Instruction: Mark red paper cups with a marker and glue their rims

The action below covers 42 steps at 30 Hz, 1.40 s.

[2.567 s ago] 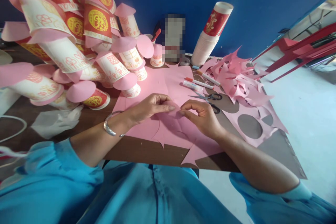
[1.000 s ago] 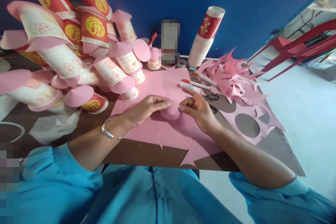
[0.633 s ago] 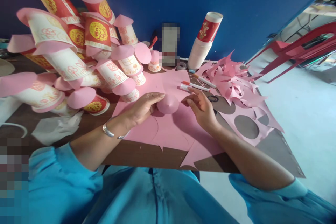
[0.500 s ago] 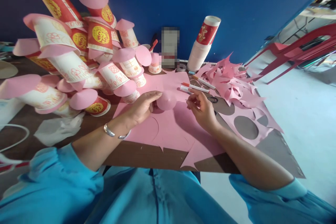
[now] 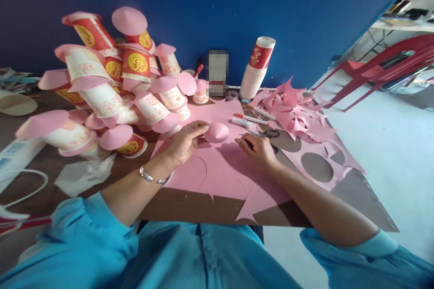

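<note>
A pink paper cone (image 5: 216, 132) is pinched by its left edge between the thumb and fingers of my left hand (image 5: 187, 141), above the pink paper sheets (image 5: 217, 171). Its overlapping seam faces up and to the right. My right hand (image 5: 257, 148) hovers to the right of the cone, apart from it, with the fingers curled in. Whether anything small sits in those fingers is hidden. Black-handled scissors (image 5: 271, 134) lie just behind my right hand, beside a clear glue tube (image 5: 244, 123) and an orange-capped marker (image 5: 251, 118).
Paper cups topped with pink cones (image 5: 101, 95) are piled at the left. A tall cup stack (image 5: 253, 79) stands by the blue wall. Pink paper scraps (image 5: 294, 108) heap at the right, near a ring-shaped offcut (image 5: 339, 176). A crumpled white bag (image 5: 84, 174) lies front left.
The cone has turned in my left hand, so its seam now shows. My right hand has moved slightly down and left, with its fingers more curled, uncovering the scissors. The camera view has shifted.
</note>
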### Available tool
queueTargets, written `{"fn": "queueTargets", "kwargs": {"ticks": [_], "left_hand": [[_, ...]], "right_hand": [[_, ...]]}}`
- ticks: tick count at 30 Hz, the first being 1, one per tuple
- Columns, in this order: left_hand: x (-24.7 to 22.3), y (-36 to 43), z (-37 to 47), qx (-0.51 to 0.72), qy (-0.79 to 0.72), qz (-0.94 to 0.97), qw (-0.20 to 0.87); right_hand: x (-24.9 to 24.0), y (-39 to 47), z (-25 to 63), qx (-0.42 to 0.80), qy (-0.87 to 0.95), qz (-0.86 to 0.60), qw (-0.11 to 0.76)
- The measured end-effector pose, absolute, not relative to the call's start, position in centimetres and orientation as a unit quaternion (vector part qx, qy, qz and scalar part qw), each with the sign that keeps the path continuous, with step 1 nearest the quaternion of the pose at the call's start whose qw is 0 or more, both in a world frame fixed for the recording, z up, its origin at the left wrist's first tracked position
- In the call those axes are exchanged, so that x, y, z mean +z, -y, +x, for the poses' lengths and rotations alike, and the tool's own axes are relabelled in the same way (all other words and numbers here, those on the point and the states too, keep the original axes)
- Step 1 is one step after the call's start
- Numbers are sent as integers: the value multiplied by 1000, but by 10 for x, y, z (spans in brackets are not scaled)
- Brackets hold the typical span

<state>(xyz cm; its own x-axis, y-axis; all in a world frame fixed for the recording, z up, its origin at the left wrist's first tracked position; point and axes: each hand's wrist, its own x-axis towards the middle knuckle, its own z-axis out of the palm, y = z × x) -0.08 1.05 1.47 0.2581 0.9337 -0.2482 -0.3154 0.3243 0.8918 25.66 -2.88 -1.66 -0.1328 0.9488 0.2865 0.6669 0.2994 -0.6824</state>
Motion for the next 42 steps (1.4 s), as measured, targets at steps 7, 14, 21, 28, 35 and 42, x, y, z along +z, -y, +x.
{"fn": "queueTargets", "kwargs": {"ticks": [7,14,21,28,35,42], "left_hand": [[8,-16,-2,447,-446,436,641],[-5,-23,-8,475,-428,475,605],[-11,-27,-9,485,-426,547,533],[-17,-31,-11,459,-454,614,455],[-18,-34,-10,407,-502,694,317],[-9,-30,-9,455,-476,713,242]], "right_hand": [[-35,24,255,136,762,-535,339],[-36,21,261,75,771,-527,349],[-39,20,262,27,785,-522,331],[-39,15,254,21,795,-570,205],[-34,20,248,11,828,-543,143],[-35,22,246,-16,834,-534,139]]}}
